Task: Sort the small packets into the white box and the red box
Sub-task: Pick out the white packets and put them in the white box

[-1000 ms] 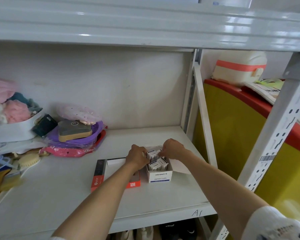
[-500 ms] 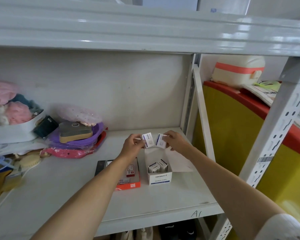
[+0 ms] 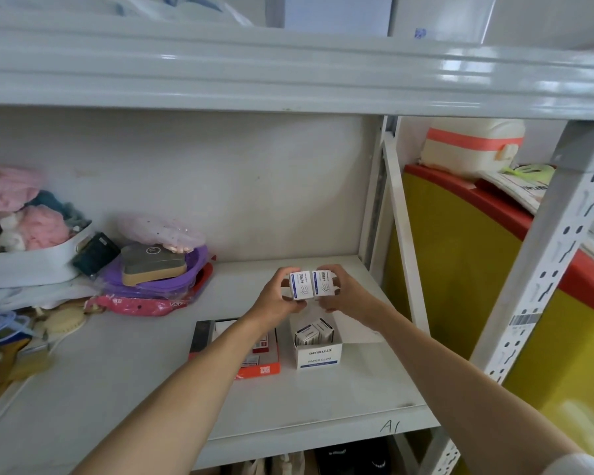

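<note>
Two small white packets are held side by side above the shelf (image 3: pixel 323 399), over the far end of the white box (image 3: pixel 318 353). The left packet (image 3: pixel 301 286) is pinched in the grip of the left hand (image 3: pixel 277 299), thumb below and fingers curled over its top and outer side; the right packet (image 3: pixel 324 284) is pinched the same way in the right hand (image 3: pixel 343 296). Both packets are stood upright, their long axes near vertical with a slight lean, and their printed faces are turned toward the camera; their inner edges are touching or very nearly so. The white box is set open on the shelf, its printed front wall facing the camera and its flap laid out to the right. Two more packets (image 3: pixel 313 332) are seen inside it, standing on end, tops tilted a little to the rear. Just left of it, the red box (image 3: pixel 259 366) is laid flat and open, partly covered by the left forearm; its contents cannot be made out clearly.
</note>
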